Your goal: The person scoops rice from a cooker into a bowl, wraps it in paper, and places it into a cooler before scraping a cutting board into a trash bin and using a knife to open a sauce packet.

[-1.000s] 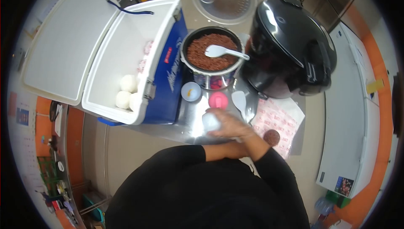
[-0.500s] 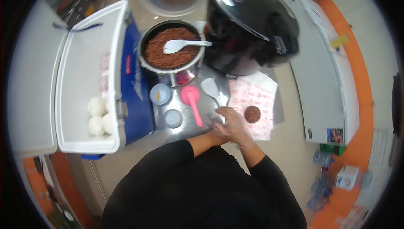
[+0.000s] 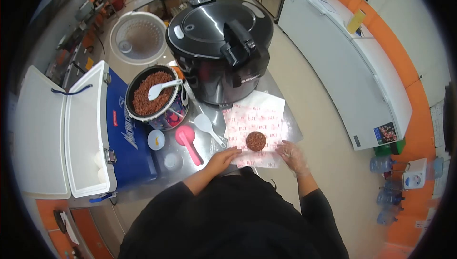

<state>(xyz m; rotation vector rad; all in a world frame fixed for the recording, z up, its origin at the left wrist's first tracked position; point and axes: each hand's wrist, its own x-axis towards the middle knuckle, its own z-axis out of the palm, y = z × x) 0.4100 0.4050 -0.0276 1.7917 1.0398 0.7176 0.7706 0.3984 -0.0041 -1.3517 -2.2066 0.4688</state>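
Head view: 2 hands point(image 3: 257, 158) pinch the printed paper's point(image 3: 238, 130) edges beside brown rice point(image 3: 256, 141).

Over my feed, the cool box point(image 3: 131, 147) stood at my left and the pot point(image 3: 128, 100) right of it, one paddle point(image 3: 159, 89) resting on the grains point(image 3: 151, 79) inside. The cooker point(image 3: 219, 52) stood right of the pot, behind the paper point(image 3: 236, 137). On the paper lay the round patty point(image 3: 256, 141). Left of it I had the other paddle point(image 3: 204, 125), then the scoop point(image 3: 186, 137), then the cup point(image 3: 156, 139).
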